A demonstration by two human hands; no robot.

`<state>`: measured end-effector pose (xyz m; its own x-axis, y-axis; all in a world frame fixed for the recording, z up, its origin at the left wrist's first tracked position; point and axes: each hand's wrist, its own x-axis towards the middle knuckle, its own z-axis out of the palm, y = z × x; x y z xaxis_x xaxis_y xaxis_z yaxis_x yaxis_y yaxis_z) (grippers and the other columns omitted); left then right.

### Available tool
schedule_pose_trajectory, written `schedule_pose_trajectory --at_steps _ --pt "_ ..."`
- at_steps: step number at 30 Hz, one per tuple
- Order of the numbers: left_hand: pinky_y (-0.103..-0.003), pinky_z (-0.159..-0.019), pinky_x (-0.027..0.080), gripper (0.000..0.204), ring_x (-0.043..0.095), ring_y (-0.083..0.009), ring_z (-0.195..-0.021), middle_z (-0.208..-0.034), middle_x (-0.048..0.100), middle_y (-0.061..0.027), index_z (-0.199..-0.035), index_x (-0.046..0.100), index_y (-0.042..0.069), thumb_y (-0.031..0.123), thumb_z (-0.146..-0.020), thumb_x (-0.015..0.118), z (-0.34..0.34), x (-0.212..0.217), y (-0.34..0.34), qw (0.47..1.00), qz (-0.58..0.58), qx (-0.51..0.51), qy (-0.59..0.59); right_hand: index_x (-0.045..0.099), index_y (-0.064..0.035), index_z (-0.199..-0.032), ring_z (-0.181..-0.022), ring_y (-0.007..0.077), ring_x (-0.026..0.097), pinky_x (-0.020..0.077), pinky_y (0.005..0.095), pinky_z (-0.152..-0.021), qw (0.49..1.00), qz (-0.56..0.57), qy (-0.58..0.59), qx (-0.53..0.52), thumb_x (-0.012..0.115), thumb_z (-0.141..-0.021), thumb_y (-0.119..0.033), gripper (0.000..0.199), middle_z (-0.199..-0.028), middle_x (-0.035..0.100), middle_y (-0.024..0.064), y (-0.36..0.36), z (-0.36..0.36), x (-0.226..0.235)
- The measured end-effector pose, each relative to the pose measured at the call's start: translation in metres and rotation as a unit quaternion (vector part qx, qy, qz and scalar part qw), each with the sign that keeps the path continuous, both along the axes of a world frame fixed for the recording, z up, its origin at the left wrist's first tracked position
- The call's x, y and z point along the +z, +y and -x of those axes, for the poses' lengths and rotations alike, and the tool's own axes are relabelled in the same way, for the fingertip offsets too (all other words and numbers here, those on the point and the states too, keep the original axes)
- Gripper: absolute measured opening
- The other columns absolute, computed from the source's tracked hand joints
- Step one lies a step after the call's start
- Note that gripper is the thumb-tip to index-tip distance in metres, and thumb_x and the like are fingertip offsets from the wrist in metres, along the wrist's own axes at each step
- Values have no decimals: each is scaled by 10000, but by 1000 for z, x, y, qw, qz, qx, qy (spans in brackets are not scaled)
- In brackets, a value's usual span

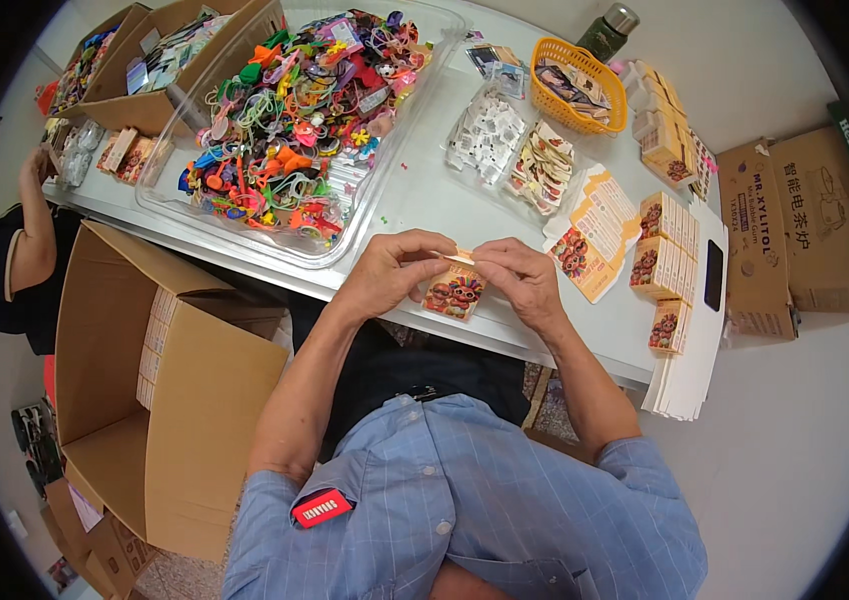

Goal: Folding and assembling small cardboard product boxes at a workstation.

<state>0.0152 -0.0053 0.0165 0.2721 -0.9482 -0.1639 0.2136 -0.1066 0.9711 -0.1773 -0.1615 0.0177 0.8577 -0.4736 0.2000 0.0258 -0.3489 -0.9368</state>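
A small printed carton (456,292), orange with a cartoon face on its front, is held upright just above the near edge of a white table (425,205), between two bare hands. Its top flap is pinched by the fingertips of the left hand (392,272) on one side and of the right hand (518,279) on the other; both grips are narrow and closed on the flap, with the carton hanging below them.

The step in hand is judged to be the folding or closing of the carton's top. A steady pinch from one hand is likely needed next while the flap is tucked by the other, since thin card can crease or spring back.

To the right of the hands, a fan of flat unfolded cartons (595,235) is laid on the table, and past it finished cartons are stacked in rows (667,255). Further back, clear bags of small packets (517,155) and an orange basket (579,85) are seen. A large clear tray (385,185), heaped with bright plastic trinkets, is set at the left rear. An open cardboard box (180,400) stands on the floor at the left. Another person's arm (33,215) is seen at the far left edge.
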Motion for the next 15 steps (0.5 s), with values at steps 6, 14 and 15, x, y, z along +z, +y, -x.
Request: schedule_pose_trajectory --at_steps 6,14,15 --pt "-234 -592 577 231 701 -108 -857 -990 745 -78 -1155 728 0 139 -971 714 1 1 -2 999 28 -5 32 754 9 -1101 -936 124 639 521 262 -804 991 -120 62 -22 713 -949 -72 177 -1071 703 72 7 0 11" --pt "-264 -628 601 241 706 -131 -889 -998 733 -84 -1142 733 0 176 -979 708 8 6 -4 997 25 11 -67 750 14 -1115 -923 110 632 513 256 -808 993 -86 79 -26 709 -950 -75 192 -1052 707 69 9 2 16" --pt "-262 -585 619 254 703 -130 -890 -1002 720 -77 -1161 725 8 191 -986 700 9 5 -3 993 69 12 -93 760 -6 -1105 -883 113 639 509 259 -779 994 -87 66 -29 721 -940 -107 197 -1014 720 70 10 1 16"
